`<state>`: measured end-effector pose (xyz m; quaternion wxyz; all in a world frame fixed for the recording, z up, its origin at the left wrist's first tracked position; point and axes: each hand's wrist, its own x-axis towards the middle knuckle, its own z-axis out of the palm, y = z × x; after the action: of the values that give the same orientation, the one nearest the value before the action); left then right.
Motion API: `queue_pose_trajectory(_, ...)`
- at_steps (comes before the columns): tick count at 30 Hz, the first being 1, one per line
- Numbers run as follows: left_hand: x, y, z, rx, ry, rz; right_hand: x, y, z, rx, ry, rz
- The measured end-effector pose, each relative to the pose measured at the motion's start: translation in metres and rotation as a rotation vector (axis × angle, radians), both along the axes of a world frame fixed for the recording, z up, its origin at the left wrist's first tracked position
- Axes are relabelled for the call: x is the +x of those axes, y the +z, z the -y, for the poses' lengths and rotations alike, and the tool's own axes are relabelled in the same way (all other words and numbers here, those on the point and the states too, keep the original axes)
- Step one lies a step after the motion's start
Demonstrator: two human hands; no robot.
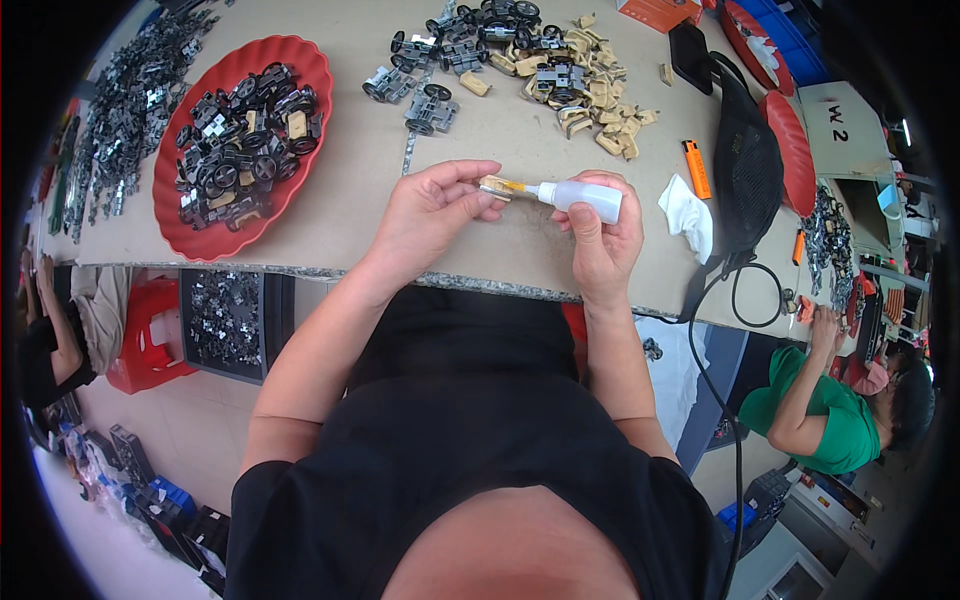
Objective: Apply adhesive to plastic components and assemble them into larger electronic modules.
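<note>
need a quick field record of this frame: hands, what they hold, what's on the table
left hand: holds a small tan part at the fingertips
right hand: grips a small white squeeze bottle, nozzle touching the tan part
table: tan worktop
red tray: left of the hands, holds dark wheeled chassis pieces
loose pile: tan parts and wheeled chassis, beyond the hands
orange lighter: right of the bottle
white cloth: crumpled, beside the lighter
other people: one in a green shirt at right
</note>
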<state>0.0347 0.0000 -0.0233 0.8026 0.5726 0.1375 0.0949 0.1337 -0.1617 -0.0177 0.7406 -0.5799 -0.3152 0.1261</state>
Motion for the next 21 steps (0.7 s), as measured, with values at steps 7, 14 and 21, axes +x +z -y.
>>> queue_pose_trajectory(7,-0.0002,-0.0014,0.0002,0.0,0.003,0.001,0.0007,-0.0002,-0.0005,-0.014,-0.002,0.007)
queue_pose_trajectory(14,-0.0004,0.0006,0.0009,-0.001,0.013,0.006,0.0005,-0.0014,0.0001,-0.025,0.014,0.04)
queue_pose_trajectory(21,-0.0003,0.0026,0.0011,-0.01,0.005,0.004,0.0009,-0.002,-0.0012,-0.039,-0.02,0.11)
